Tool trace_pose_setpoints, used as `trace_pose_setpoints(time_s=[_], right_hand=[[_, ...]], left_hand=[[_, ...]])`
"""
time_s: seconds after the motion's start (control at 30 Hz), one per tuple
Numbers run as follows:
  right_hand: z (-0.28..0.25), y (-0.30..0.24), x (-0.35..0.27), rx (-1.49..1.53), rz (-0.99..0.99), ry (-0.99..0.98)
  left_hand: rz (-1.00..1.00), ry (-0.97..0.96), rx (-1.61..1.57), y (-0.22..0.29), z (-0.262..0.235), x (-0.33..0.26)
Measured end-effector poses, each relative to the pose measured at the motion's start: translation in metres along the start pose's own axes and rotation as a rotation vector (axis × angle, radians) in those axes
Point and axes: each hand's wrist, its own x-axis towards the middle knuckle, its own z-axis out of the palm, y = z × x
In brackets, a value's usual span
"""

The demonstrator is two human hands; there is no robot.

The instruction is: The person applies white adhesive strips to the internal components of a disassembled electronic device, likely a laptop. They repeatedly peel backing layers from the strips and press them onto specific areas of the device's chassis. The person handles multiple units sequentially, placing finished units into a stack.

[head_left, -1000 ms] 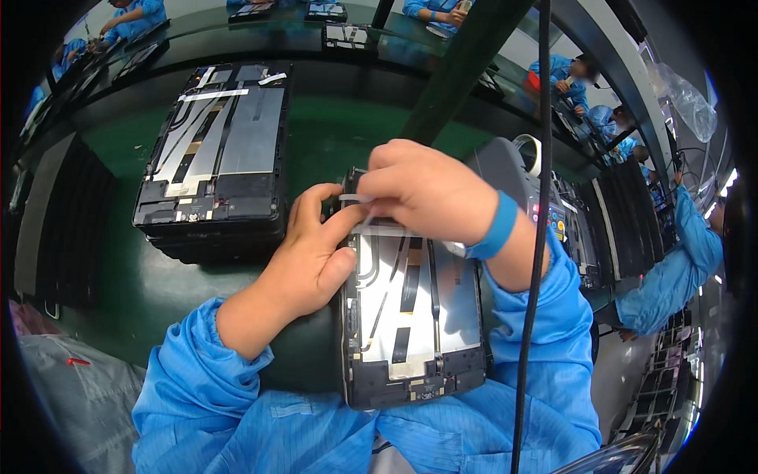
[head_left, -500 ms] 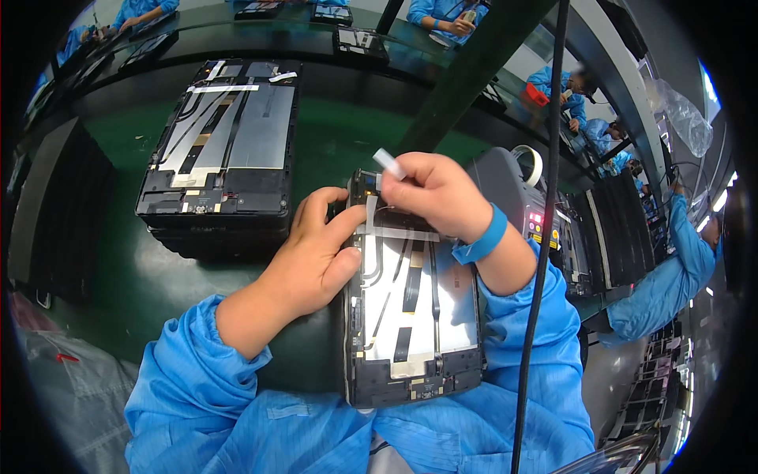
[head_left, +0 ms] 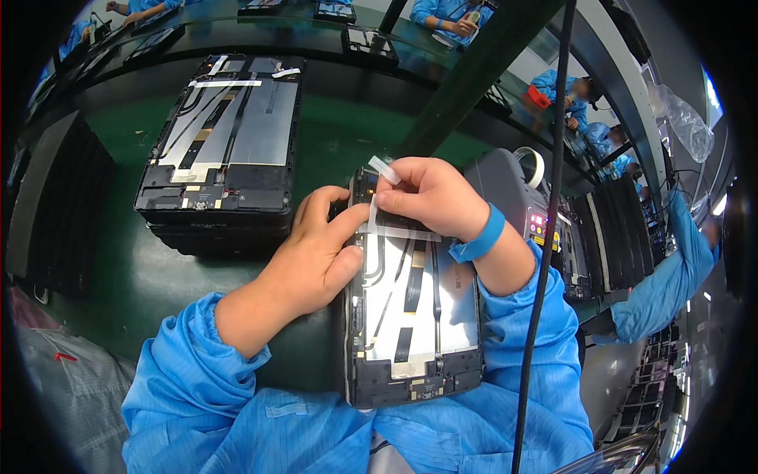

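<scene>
1. The open tablet (head_left: 414, 316) is a flat rectangle with a dark frame, a bright silvery panel inside and thin black ribbon cables running lengthwise. It lies on the green table (head_left: 339, 134) right in front of the person, its near end over the blue sleeves.
2. A strip of white tape (head_left: 377, 189) rises from the tablet's far end; it looks thin, slightly glossy and bent at the top. A second pale band crosses the silvery panel just below it.
3. A stack of similar tablets (head_left: 225, 142) stands to the left and further away, near but apart from the one in hand, with the same silvery panel, dark cables and white tape strips on the top piece.
4. A grey machine (head_left: 513, 186) with a tape roll on top sits right of the tablet; its lower part is hidden behind the right forearm.
5. A black cable (head_left: 545, 261) hangs down across the view and covers a thin line of the scene.
6. The tablet's far left corner is hidden under fingers; small parts at its near end are hard to make out.
7. The left hand (head_left: 316, 253) lies on the tablet's left edge, thumb pressed on the frame near the tape.
8. The right hand (head_left: 430, 197), wearing a blue wristband, has its fingertips pinched together on the tape strip, wrist bent inward.
</scene>
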Motion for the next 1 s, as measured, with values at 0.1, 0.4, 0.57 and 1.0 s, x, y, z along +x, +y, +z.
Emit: trace_pose_setpoints(time_s=[0.1, 0.4, 0.57, 1.0], right_hand=[[-0.002, -0.003, -0.001, 0.142, 0.063, 0.013], [-0.016, -0.007, 0.006, 0.122, 0.229, -0.048], [-0.009, -0.014, 0.013, -0.206, 0.275, 0.044], [0.001, -0.020, 0.005, -0.645, 0.104, 0.285]], left_hand=[[-0.017, 0.006, -0.027, 0.000, -0.001, 0.000], [-0.029, -0.009, -0.006, 0.003, -0.002, 0.001], [-0.046, -0.027, -0.011, 0.005, -0.003, 0.001], [-0.037, -0.037, 0.027, 0.003, -0.004, 0.001]])
